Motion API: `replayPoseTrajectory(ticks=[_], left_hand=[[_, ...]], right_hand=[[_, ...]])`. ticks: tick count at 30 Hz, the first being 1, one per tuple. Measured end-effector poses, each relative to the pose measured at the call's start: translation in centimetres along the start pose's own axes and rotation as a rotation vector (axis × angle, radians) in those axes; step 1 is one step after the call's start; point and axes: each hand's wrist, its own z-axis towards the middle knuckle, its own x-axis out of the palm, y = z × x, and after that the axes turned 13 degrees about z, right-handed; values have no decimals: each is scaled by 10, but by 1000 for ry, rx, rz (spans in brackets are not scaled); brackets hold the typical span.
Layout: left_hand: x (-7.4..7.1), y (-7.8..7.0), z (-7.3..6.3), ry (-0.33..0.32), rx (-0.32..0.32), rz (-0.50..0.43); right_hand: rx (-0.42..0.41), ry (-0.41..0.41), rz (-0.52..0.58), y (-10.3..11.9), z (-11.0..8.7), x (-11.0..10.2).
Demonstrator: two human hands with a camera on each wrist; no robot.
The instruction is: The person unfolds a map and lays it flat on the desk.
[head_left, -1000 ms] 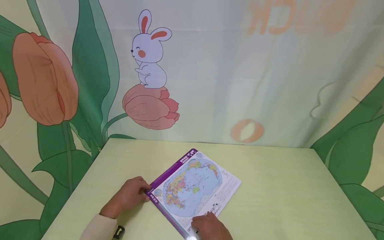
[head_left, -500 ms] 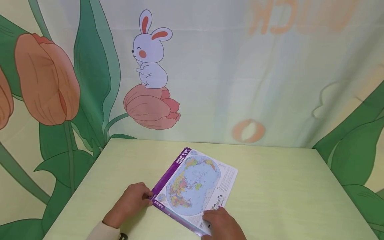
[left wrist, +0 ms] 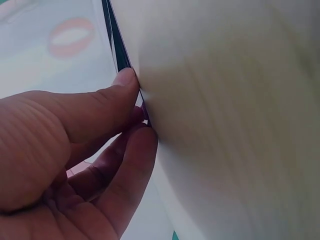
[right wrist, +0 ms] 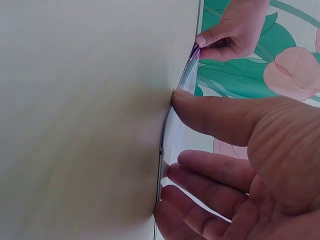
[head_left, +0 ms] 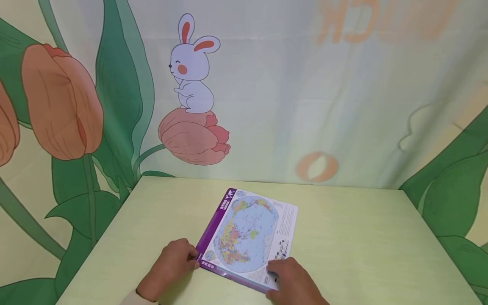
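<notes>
A world map (head_left: 251, 228) with a purple band along its left side lies at an angle on the pale yellow table, its far end tipped left. My left hand (head_left: 172, 264) pinches the near left corner. In the left wrist view, the left thumb and fingertips (left wrist: 142, 142) meet at the map's thin edge, low against the tabletop. Around the near right corner, my right hand (head_left: 296, 281) holds the map, thumb at the near edge and fingers over the printed face. The right wrist view shows the right thumb (right wrist: 215, 115) and curled fingers along that edge.
The pale table (head_left: 362, 241) extends left and right of the map. Behind it hangs a curtain (head_left: 267, 84) printed with a white rabbit, tulips and green leaves, meeting the table's back edge.
The map has turned counterclockwise, its far corner swinging left and its near right corner moving right and up. Both hands have shifted to the right with it, keeping their corners.
</notes>
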Motion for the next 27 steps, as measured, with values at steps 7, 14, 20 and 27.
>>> replayPoseTrajectory(ticks=[7, 14, 20, 27], left_hand=[[1, -6, -5, 36, -3, 11], [4, -13, -13, 43, 0, -18], [5, -20, -20, 20, 11, -31], [9, -23, -25, -14, 41, -99]], right_hand=[[24, -10, 0, -4, 0, -4], [-10, -18, 13, -11, 1, -12], [-67, -23, 30, -23, 2, -18], [-128, -29, 18, -38, 6, -31]])
